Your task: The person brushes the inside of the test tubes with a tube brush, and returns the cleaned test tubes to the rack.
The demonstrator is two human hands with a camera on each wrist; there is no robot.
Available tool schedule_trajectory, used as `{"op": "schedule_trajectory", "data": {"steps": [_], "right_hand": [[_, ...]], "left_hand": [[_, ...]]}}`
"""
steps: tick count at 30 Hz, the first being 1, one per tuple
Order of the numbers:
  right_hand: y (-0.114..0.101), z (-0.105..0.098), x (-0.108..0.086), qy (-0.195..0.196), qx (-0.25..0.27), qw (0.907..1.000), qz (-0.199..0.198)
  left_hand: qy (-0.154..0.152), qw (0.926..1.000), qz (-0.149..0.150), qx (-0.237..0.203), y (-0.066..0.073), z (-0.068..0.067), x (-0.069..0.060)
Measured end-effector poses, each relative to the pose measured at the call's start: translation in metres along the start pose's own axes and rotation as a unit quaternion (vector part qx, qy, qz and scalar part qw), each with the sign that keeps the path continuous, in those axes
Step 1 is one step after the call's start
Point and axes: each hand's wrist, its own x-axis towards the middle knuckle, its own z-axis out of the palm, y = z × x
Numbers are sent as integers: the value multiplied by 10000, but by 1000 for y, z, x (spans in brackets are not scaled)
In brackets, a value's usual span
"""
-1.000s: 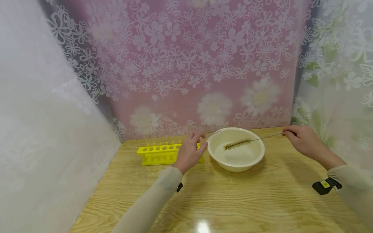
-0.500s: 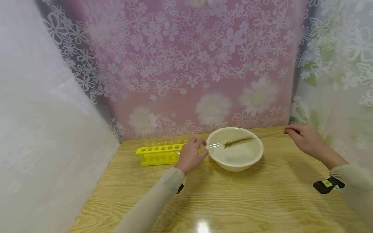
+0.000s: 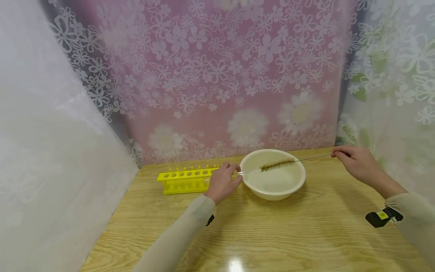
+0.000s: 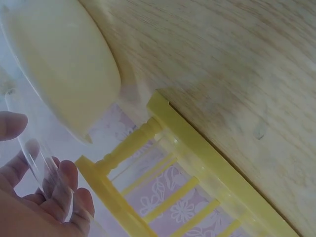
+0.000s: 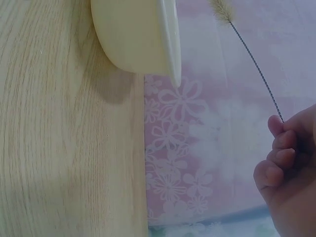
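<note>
My left hand [image 3: 222,182] holds a clear glass test tube [image 4: 22,126] at the basin's left rim, its fingers curled round the glass. The tube points right, towards the bristles of a test tube brush [image 3: 276,165]. Whether the brush tip touches the tube's mouth is hard to tell. On the right, my right hand [image 3: 357,162] pinches the end of the brush's twisted wire handle [image 5: 256,66] between thumb and fingers. The brush lies nearly level above the cream basin [image 3: 273,196], bristles to the left.
A yellow test tube rack [image 3: 185,190] stands left of the basin, partly behind my left hand. Several clear tubes [image 3: 171,160] rise from its left end and one near its right end. A floral curtain [image 3: 221,75] hangs behind the wooden table [image 3: 258,234].
Over the last second the test tube in my left hand has come into plainer sight over the basin's left rim, in line with the brush. Both hands have barely moved.
</note>
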Motion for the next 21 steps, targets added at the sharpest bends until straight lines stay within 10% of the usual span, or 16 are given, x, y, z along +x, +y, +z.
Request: {"op": "schedule_trajectory", "data": {"steps": [21], "right_hand": [[5,9,0,-153,-76,9998,-130]], "left_hand": [[-71,9991,321,-253,1,3,3]]}}
